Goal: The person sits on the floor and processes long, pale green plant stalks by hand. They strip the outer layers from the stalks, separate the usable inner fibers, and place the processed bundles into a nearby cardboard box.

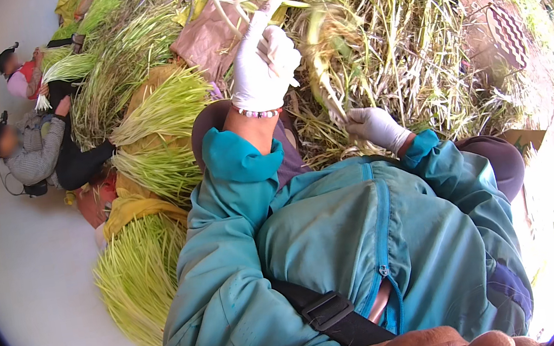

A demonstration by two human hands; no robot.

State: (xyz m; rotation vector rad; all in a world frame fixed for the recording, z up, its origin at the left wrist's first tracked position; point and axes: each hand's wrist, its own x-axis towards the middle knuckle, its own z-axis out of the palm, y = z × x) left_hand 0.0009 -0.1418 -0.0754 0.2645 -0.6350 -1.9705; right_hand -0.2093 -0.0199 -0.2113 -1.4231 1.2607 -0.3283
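Observation:
My left hand (266, 60), in a white glove with a beaded bracelet at the wrist, is raised before me. Its index finger points forward and the other fingers curl in. Pale stalks (227, 7) lie behind or against that fingertip; whether the hand grips them cannot be told. My right hand (376, 126), also gloved, grips the lower end of a bunch of withered stalks (323, 68). The far end of this bunch is blurred. Beneath it spreads a heap of plant litter (413, 47), yellowed and green.
Bundles of yellow-green shoots (161, 107) lie at my left, with a larger bundle (145, 276) wrapped in yellow cloth nearer me. Two people (37, 148) sit by the white wall (30, 271). Brown sheeting (215, 38) lies ahead; a round patterned stool (507, 37) stands at right.

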